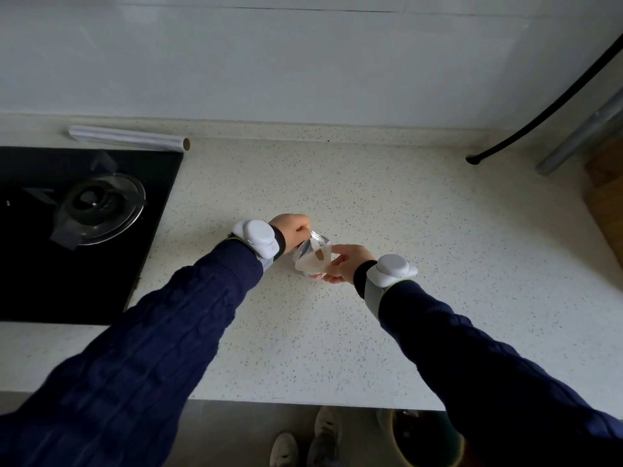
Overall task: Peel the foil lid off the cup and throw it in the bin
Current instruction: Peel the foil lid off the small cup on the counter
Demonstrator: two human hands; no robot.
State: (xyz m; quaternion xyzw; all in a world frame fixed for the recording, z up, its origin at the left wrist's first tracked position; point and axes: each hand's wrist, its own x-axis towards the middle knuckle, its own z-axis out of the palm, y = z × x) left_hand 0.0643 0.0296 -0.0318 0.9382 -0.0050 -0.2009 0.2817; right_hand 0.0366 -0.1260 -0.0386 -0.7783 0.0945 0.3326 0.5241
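- Below the worktop [337, 348] edge I saw a bin [428, 443].
- My left hand [291, 227] pinched the foil lid [308, 247].
- My right hand [347, 264] gripped the cup [312, 264].

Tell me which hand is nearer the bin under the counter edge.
Right. The right hand holds the cup on the counter, roughly above the bin on the floor. The left hand pinches the foil lid, further left and farther from it.
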